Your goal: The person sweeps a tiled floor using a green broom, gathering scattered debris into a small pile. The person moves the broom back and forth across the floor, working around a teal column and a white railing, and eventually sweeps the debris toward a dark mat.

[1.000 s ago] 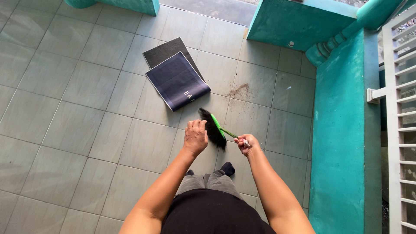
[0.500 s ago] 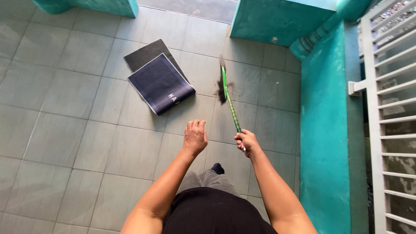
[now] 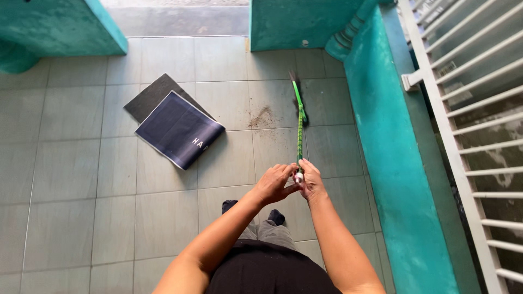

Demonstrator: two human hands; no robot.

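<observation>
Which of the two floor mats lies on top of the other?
The dark blue mat with a pale edge lies on top; the plain dark grey mat is partly hidden beneath it.

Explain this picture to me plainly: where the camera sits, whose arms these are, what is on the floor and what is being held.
There is no machine here. The camera sits on a person's head and looks down, so the two bare arms coming up from the bottom edge are that person's own. The left hand and the right hand meet on the near end of a green broom, whose handle points away from the body to a dark brush head resting on the tiled floor. Just left of the brush lies a small patch of dirt. Further left, a dark blue mat lies partly over a black mat. A teal wall runs along the right, with a white railing beyond it.
</observation>
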